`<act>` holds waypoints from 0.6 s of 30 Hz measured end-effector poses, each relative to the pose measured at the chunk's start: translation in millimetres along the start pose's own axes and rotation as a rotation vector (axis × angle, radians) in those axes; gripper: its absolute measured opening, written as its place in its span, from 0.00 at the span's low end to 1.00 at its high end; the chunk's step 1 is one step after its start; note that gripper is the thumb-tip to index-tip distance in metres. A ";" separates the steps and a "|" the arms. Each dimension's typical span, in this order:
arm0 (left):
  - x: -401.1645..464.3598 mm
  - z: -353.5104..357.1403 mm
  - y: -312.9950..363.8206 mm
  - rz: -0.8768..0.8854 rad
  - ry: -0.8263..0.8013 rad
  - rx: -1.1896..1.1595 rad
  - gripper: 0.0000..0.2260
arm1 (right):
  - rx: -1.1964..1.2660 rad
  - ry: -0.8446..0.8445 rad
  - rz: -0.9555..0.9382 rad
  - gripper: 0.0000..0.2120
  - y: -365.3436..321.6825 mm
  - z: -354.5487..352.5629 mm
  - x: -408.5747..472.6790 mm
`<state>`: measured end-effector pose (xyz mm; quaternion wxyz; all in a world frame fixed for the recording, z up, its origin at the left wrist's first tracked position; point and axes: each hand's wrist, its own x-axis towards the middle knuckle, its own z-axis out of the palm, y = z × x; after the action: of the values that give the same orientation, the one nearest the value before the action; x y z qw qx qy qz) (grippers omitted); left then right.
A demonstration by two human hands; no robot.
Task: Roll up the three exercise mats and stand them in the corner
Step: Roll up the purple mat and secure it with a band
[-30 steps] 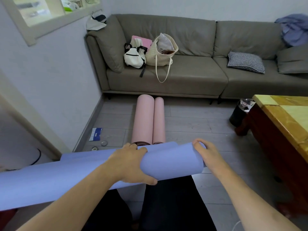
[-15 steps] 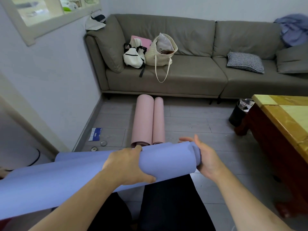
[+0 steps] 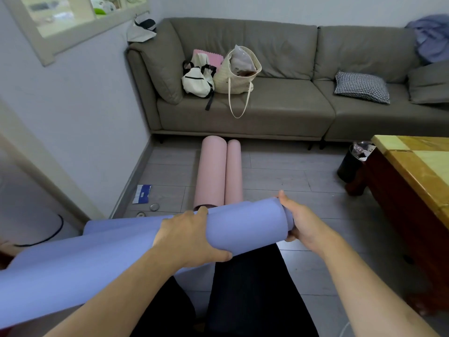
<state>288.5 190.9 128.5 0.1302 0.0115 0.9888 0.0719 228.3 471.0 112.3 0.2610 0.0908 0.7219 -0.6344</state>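
Observation:
A rolled purple exercise mat (image 3: 247, 224) lies across my lap, running from lower left up to the right. My left hand (image 3: 189, 237) grips the roll from above near its middle, fingers over the far side and thumb under. My right hand (image 3: 298, 220) cups the roll's right end, palm against the end face with fingers curled round its edge. Two rolled pink mats (image 3: 218, 171) lie side by side on the floor ahead, pointing at the sofa. The purple roll's left part looks looser and wider.
A grey sofa (image 3: 279, 108) with bags and a checked cushion (image 3: 362, 86) stands along the far wall. A wooden table (image 3: 418, 171) fills the right side, a dark bin (image 3: 352, 164) beside it. The left wall (image 3: 85, 113) meets the sofa at a corner. Small items lie by the skirting.
My right hand moved from the top of the roll's right end to cup the end face. The purple roll shifted slightly left and looks tighter at that end.

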 end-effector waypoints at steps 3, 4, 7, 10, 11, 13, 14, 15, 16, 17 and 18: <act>-0.8 0.7 1.1 -0.001 0.038 0.024 0.43 | 0.176 -0.070 -0.135 0.20 6.0 -0.1 -0.8; -0.9 0.8 1.5 0.004 0.037 0.030 0.43 | 0.224 -0.088 -0.166 0.20 9.5 -1.2 -1.4; 0.4 2.8 3.3 0.002 0.006 0.017 0.43 | 0.227 -0.053 -0.146 0.21 14.3 3.4 -0.9; -1.0 6.5 3.2 0.005 -0.015 0.043 0.46 | 0.139 -0.062 -0.026 0.29 9.7 13.9 -2.2; -2.1 8.0 2.9 0.006 -0.005 0.050 0.46 | 0.149 -0.086 -0.013 0.31 10.0 14.8 -2.6; -3.2 8.7 4.0 0.007 0.012 0.052 0.46 | 0.164 -0.121 -0.023 0.31 9.9 16.0 -4.3; -4.4 8.2 4.7 0.011 0.008 0.063 0.45 | 0.149 -0.119 -0.022 0.32 10.1 17.3 -5.1; -6.2 8.3 5.8 0.015 -0.002 0.080 0.45 | 0.120 -0.106 -0.022 0.33 11.3 18.4 -5.2; -7.9 9.3 6.9 0.017 -0.010 0.091 0.45 | 0.108 -0.085 -0.023 0.33 13.9 19.1 -5.7; -6.3 8.3 7.3 0.022 -0.005 0.090 0.44 | 0.108 -0.069 -0.026 0.31 14.0 19.7 -4.2; -4.9 6.5 6.5 0.019 -0.009 0.067 0.44 | 0.105 -0.044 -0.025 0.30 13.6 22.0 -3.7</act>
<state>295.0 198.0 124.6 0.1334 0.0253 0.9899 0.0400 243.5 453.0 101.0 0.2639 0.0814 0.6829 -0.6763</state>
